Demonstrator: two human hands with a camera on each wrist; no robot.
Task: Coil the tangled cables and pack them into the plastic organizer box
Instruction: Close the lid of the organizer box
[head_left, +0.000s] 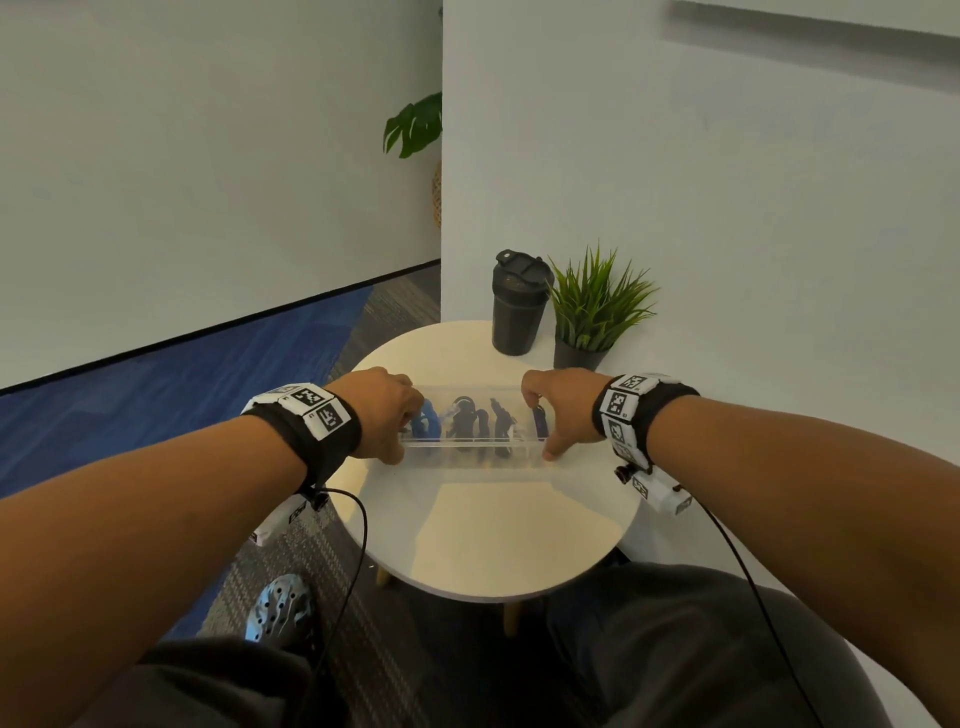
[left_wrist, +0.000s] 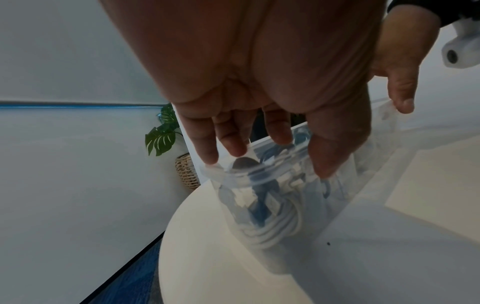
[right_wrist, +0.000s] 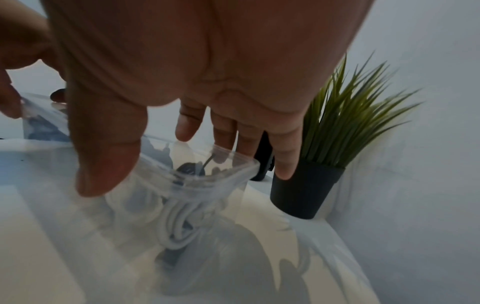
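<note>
A clear plastic organizer box (head_left: 472, 453) lies crosswise on the round white table (head_left: 493, 535). Inside stand coiled cables: a blue one (head_left: 429, 415) at the left, black ones (head_left: 467, 422) in the middle, and white coils (left_wrist: 275, 228) (right_wrist: 179, 226) low at both ends. My left hand (head_left: 402, 431) (left_wrist: 272, 160) grips the box's left end, thumb on the near wall and fingers over the far rim. The right end is held the same way by my right hand (head_left: 540, 427) (right_wrist: 166, 164). The box's rim (right_wrist: 218, 172) shows between thumb and fingers.
A black lidded tumbler (head_left: 519, 306) and a potted grass plant (head_left: 592, 312) stand at the table's far edge against the white wall, just behind the box. My knees and a shoe (head_left: 280, 613) are below the near edge. Blue carpet lies to the left.
</note>
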